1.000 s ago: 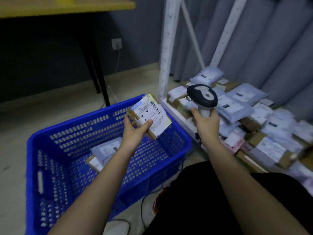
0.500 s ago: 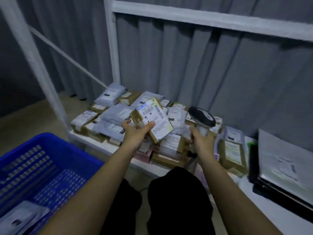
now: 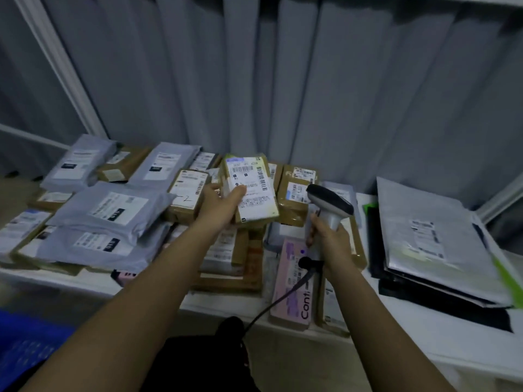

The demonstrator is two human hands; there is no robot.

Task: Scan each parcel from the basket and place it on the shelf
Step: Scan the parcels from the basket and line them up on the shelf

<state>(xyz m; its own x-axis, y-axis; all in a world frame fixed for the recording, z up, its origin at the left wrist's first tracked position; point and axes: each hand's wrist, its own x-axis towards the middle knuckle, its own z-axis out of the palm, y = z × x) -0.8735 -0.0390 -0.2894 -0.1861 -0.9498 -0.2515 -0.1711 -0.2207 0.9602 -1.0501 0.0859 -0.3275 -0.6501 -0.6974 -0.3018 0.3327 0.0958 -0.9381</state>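
While the left hand (image 3: pixel 219 203) holds a small brown parcel (image 3: pixel 250 190) at the centre of the frame, its grip is clenched on the parcel's left edge, thumb lying across the white barcode label. That parcel is held tilted above the pile of parcels on the white shelf (image 3: pixel 410 329), label facing up toward the camera. Just right of it, the right hand (image 3: pixel 329 243) has its grip wrapped around the handle of a grey and black barcode scanner (image 3: pixel 329 203), whose head points up and left toward the held parcel without touching it. A dark cable (image 3: pixel 280 299) runs from the base of the handle down toward the lower middle of the frame.

Across the left half of the shelf lie grey mailer bags (image 3: pixel 109 210) stacked over brown boxes. A pink box (image 3: pixel 294 284) sits at the shelf's front edge below the scanner. On the right side rests a stack of flat silver and black mailers (image 3: pixel 427 239). Grey curtains (image 3: pixel 254 75) hang behind the shelf. A corner of the blue basket (image 3: pixel 25 340) shows at the lower left.
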